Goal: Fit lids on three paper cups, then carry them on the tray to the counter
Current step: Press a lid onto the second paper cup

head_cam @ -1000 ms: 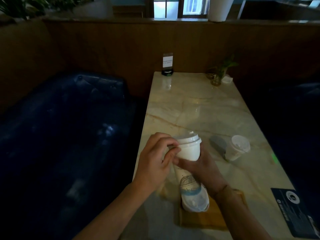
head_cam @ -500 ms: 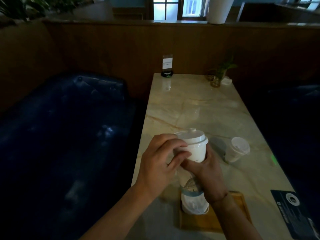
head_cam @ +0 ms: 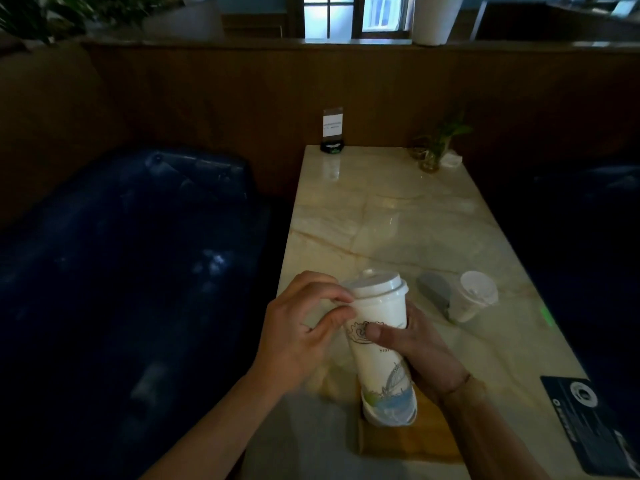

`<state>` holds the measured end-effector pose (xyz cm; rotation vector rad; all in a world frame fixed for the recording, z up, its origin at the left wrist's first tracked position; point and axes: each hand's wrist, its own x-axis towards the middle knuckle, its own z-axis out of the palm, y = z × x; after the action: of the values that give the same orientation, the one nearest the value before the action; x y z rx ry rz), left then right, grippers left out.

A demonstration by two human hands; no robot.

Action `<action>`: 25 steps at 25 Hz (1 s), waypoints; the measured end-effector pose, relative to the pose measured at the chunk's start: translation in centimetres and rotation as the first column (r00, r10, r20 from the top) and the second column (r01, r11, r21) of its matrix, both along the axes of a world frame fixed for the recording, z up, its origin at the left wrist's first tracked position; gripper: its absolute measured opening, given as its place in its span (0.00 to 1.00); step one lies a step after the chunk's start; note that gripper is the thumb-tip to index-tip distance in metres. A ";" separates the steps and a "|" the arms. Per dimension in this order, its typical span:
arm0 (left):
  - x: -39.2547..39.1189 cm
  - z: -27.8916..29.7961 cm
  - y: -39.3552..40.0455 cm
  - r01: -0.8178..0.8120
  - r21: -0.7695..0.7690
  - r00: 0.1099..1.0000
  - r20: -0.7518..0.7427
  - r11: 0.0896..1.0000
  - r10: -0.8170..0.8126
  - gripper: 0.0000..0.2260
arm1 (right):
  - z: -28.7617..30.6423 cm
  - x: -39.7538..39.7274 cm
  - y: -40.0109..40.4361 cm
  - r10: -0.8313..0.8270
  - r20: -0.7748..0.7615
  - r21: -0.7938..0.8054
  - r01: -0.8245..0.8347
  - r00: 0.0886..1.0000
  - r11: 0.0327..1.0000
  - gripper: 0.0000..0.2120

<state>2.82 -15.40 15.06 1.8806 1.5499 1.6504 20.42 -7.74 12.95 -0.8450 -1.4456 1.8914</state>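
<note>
Since a sec ago the tall paper cup has tipped a bit more upright, its printed side turned toward us. Right hand is wrapped round the cup's middle, thumb across the print; left hand pinches at the white lid, fingertips at the rim. Cup's base sits w/ the wooden tray below, near table edge. Second lidded cup stands apart on the marble table. Progress, judged: two lids on or nearly; third cup not visible; carrying to counter not started.
</note>
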 end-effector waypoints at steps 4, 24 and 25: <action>-0.2 0.0 1.2 -0.070 -0.011 0.993 -0.095 0.998 0.068 0.04 | -0.1 -1.3 1.4 -0.027 0.122 0.064 0.020 0.992 0.998 0.43; 1.0 0.7 -0.6 -0.036 0.059 0.996 -0.081 0.998 0.041 0.06 | 0.7 0.3 -1.4 -0.108 -0.055 0.034 0.110 0.993 0.993 0.30; 0.7 0.6 -0.7 -0.036 0.048 0.996 -0.077 0.998 0.040 0.06 | 0.7 0.3 -1.4 -0.070 -0.082 0.000 0.071 0.994 0.998 0.31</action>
<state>3.54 -16.06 15.62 1.9733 1.6002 1.6608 20.72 -9.12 13.63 -0.7975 -1.3522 1.8491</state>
